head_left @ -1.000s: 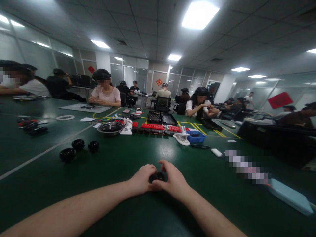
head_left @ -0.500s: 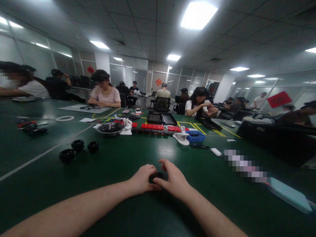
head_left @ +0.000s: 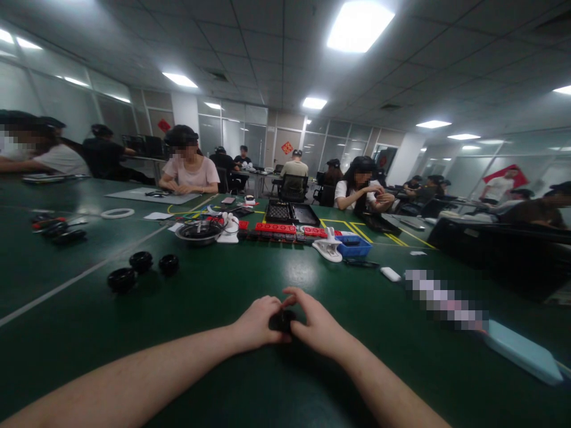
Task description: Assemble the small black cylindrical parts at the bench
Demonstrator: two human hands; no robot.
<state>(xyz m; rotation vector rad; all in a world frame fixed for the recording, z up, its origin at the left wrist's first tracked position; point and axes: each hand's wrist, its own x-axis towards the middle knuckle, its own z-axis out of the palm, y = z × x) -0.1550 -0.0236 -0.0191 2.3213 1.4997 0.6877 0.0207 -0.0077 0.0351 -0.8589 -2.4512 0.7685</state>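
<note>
A small, glossy black round part (head_left: 281, 321) sits low over the green table, partly hidden by my fingers. From the left side my left hand (head_left: 257, 324) is closed round it, thumb in front and fingers behind. My right hand (head_left: 317, 324) curls about its right side, with the thumb against the front edge and the index finger arched over the top. Farther left stand three similar black round parts, a near one (head_left: 122, 279), a back one (head_left: 141, 261) and a right one (head_left: 168, 264).
Across the table (head_left: 232, 279) lie a metal bowl (head_left: 187, 239), a row of red blocks (head_left: 276, 229), a white clamp (head_left: 328, 246) and a blue bin (head_left: 354, 246). A light blue case (head_left: 521, 351) is at right. Several people sit around the room.
My right thumb has drawn back to the right from across the black part, and my right index finger has moved slightly left over it. My left hand stays almost still.
</note>
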